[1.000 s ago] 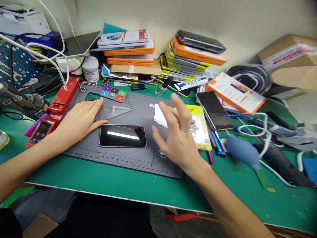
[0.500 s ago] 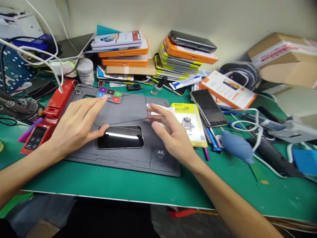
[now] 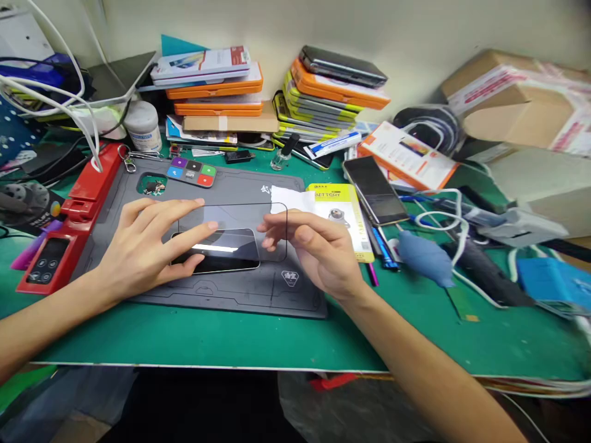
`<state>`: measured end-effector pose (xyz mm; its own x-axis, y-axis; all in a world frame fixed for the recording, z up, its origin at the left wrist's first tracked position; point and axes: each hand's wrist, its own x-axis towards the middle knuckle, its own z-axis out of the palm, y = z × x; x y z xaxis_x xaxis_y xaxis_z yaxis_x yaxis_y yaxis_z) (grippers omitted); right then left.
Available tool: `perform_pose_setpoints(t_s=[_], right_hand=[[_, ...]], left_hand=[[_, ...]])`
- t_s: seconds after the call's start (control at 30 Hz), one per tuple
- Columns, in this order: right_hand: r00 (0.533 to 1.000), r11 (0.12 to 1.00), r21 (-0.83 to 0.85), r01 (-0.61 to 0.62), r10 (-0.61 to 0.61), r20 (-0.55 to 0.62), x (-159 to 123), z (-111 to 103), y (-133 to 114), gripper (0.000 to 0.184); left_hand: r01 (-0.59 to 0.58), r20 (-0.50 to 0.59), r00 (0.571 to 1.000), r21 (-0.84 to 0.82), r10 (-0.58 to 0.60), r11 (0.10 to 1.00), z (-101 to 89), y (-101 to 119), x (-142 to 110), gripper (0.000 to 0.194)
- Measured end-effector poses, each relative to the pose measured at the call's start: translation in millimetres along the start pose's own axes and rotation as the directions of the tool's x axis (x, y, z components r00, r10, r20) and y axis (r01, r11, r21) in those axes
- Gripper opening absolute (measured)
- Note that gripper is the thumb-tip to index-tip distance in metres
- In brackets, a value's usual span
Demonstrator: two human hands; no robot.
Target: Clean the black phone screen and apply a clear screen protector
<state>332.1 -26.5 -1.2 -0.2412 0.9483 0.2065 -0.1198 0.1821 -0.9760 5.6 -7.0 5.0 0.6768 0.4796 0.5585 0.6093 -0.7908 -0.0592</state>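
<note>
A clear glass screen protector [image 3: 240,215] with a thin black border is raised over a dark-screened phone [image 3: 231,249], overlapping its upper part in view. The phone lies face up on a grey work mat [image 3: 231,294]. My right hand [image 3: 323,252] holds the protector's right end, its thumb by the edge and several fingertips showing through the glass. Spread around the left end is my left hand [image 3: 152,240], with its index finger across the glass and its thumb over the phone's left part; whether it presses on either cannot be made out.
A red tool with a small display [image 3: 46,261] stands left of the mat. To the right are a yellow-and-white packet [image 3: 344,215], another phone [image 3: 376,187] and a blue air blower [image 3: 425,257]. Stacked boxes [image 3: 215,92] line the wall. White cables [image 3: 87,117] hang at upper left.
The protector has come down and toward me, over the phone. My right fingers have closed in on its right end, and my left index finger has come down. The whole view has shifted slightly.
</note>
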Motion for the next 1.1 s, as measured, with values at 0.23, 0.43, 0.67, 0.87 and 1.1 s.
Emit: perform_pose_setpoints(t_s=[0.23,0.43,0.67,0.87,1.1], right_hand=[[0.995,0.986,0.148,-0.075,0.084,-0.054,4.6,6.4,-3.8,0.027],[0.996,0.983,0.165,-0.082,0.088,-0.032,4.1,6.1,-5.0,0.022],[0.987,0.992,0.072,-0.101,0.109,-0.115,4.2,8.6,-7.8,0.030],[0.980,0.998,0.022,-0.062,0.065,-0.189,2.7,8.4,-5.4,0.020],[0.985,0.998,0.038,-0.047,0.053,-0.167,0.8,9.1,-5.1,0.015]], left_hand=[[-0.058,-0.023,0.998,0.070,0.059,0.996,-3.2,-3.3,1.4,0.061],[-0.044,-0.012,0.999,0.039,0.045,0.998,-2.0,-2.8,0.5,0.065],[-0.004,-0.036,0.999,-0.041,0.003,0.999,-1.3,-3.6,1.2,0.085],[0.110,0.024,0.994,-0.215,-0.107,0.970,2.8,-3.3,2.8,0.106],[0.173,0.154,0.979,-0.268,-0.135,0.948,-0.2,0.3,6.9,0.084]])
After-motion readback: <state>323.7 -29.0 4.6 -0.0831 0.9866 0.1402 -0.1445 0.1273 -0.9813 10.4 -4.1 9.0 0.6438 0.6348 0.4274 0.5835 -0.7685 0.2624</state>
